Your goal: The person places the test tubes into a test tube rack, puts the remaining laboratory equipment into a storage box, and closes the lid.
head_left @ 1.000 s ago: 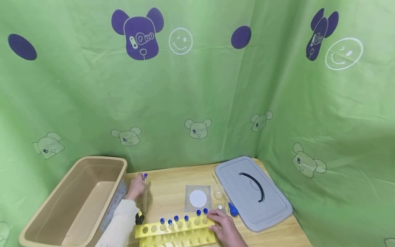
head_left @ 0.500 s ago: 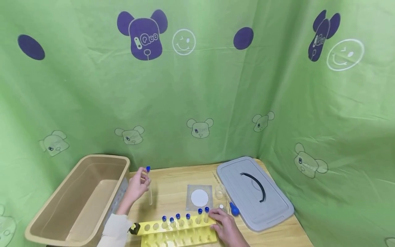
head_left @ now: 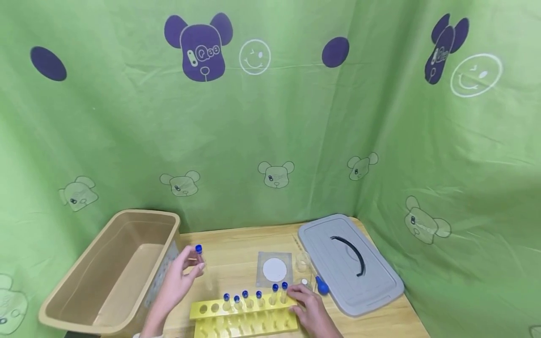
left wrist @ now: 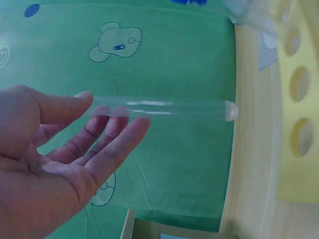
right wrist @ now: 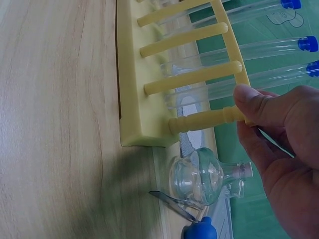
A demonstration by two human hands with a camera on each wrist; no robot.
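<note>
My left hand (head_left: 179, 279) pinches a clear test tube (left wrist: 174, 108) near its blue-capped end, between thumb and fingertips. The tube hangs over the table left of the yellow test tube rack (head_left: 270, 320), its rounded bottom pointing down toward the rack. In the left wrist view the cap is hidden behind the hand. At the rack's right end, my right hand (right wrist: 284, 134) grips the edge of the top plate between thumb and fingers. Several blue-capped test tubes (head_left: 259, 295) stand in the rack; the two leftmost holes hold none.
A tan tub (head_left: 171, 244) stands at the left. Behind the rack lies a gauze mat with a white disc (head_left: 274, 270). A glass beaker (head_left: 302, 262), a round glass bottle (right wrist: 197, 177) and a blue rubber bulb (head_left: 322, 285) sit beside the grey lid (head_left: 380, 286).
My left hand has come away from beside the tub's far end and back toward the rack, carrying the test tube. The right hand keeps its grip on the rack.
</note>
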